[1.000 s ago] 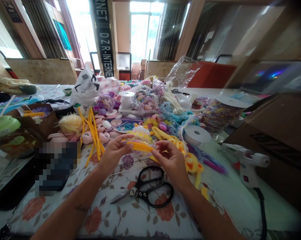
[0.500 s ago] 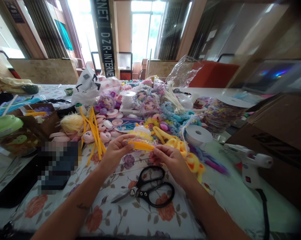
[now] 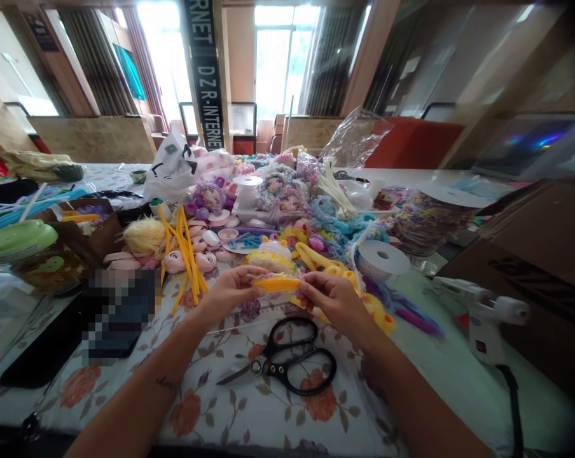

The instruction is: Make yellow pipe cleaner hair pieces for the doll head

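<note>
Hands: two, left hand (image 3: 230,289) and right hand (image 3: 332,299) each pinching one end of one yellow pipe cleaner (image 3: 277,284) above floral tablecloth (image 3: 268,413); one pair black scissors (image 3: 285,359) just below, one glue gun (image 3: 483,315) far right

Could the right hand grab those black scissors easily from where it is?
Probably yes: the scissors lie flat on the floral tablecloth just below the right hand, nothing covering them, though its fingers are busy holding the yellow pipe cleaner.

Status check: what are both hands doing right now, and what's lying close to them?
Left hand and right hand pinch one yellow pipe cleaner between them. Black scissors lie just below, untouched. Glue gun off right.
</note>
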Demonstrator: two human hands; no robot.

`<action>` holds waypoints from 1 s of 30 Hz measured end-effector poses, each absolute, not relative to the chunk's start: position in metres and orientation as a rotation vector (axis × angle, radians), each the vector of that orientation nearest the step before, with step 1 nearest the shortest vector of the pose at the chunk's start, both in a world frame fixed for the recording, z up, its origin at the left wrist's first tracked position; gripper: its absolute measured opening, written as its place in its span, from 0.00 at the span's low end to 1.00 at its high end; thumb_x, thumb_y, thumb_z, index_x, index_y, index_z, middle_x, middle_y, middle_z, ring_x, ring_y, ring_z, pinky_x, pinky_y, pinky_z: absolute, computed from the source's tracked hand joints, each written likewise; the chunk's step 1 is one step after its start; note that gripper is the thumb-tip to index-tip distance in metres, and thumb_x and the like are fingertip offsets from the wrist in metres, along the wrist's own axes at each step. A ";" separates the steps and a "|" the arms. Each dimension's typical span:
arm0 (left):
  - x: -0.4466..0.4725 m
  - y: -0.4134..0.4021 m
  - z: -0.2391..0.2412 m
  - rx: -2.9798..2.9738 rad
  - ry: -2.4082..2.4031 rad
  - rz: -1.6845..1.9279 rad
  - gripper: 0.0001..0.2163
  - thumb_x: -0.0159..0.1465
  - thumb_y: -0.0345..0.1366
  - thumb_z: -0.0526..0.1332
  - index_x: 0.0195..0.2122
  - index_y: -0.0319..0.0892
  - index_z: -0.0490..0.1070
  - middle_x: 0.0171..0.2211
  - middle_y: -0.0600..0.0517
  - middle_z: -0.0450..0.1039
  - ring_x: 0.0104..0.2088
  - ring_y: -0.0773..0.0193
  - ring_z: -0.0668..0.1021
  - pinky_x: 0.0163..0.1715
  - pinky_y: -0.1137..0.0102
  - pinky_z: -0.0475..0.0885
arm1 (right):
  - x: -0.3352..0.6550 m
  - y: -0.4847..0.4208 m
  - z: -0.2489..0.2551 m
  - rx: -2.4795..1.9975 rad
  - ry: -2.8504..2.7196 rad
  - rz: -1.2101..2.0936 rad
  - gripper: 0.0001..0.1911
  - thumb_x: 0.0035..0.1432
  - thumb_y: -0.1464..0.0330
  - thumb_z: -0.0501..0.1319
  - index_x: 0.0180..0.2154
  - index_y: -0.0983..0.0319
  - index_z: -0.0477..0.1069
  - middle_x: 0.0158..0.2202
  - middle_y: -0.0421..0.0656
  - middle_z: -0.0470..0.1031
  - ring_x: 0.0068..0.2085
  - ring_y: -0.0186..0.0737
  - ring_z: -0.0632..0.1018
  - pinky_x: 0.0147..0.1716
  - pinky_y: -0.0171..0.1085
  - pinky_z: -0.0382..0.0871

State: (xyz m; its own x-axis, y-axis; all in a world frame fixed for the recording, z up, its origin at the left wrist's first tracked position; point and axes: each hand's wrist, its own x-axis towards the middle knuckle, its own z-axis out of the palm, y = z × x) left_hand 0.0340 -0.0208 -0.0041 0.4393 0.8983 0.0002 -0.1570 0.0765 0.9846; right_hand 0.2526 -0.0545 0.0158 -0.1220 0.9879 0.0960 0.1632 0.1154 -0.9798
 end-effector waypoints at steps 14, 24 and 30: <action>0.026 -0.022 0.006 1.664 0.802 0.745 0.19 0.60 0.52 0.57 0.26 0.38 0.66 0.20 0.57 0.61 0.21 0.72 0.63 0.19 0.75 0.56 | 0.229 -0.022 0.052 -1.168 -2.083 1.055 0.12 0.55 0.62 0.58 0.24 0.63 0.68 0.19 0.37 0.67 0.21 0.31 0.66 0.20 0.31 0.58; 0.034 -0.024 0.000 1.591 0.967 1.095 0.18 0.60 0.49 0.59 0.26 0.36 0.72 0.21 0.54 0.68 0.23 0.69 0.67 0.22 0.74 0.60 | 0.216 -0.017 0.056 -1.190 -2.034 0.796 0.14 0.56 0.62 0.57 0.23 0.64 0.67 0.19 0.37 0.62 0.22 0.31 0.61 0.20 0.32 0.53; 0.019 -0.018 0.008 1.460 0.849 0.874 0.16 0.54 0.45 0.67 0.37 0.37 0.76 0.26 0.53 0.73 0.26 0.69 0.71 0.26 0.74 0.64 | 0.219 -0.019 0.057 -1.221 -2.182 0.679 0.11 0.56 0.66 0.57 0.25 0.64 0.70 0.20 0.37 0.65 0.23 0.32 0.64 0.23 0.32 0.54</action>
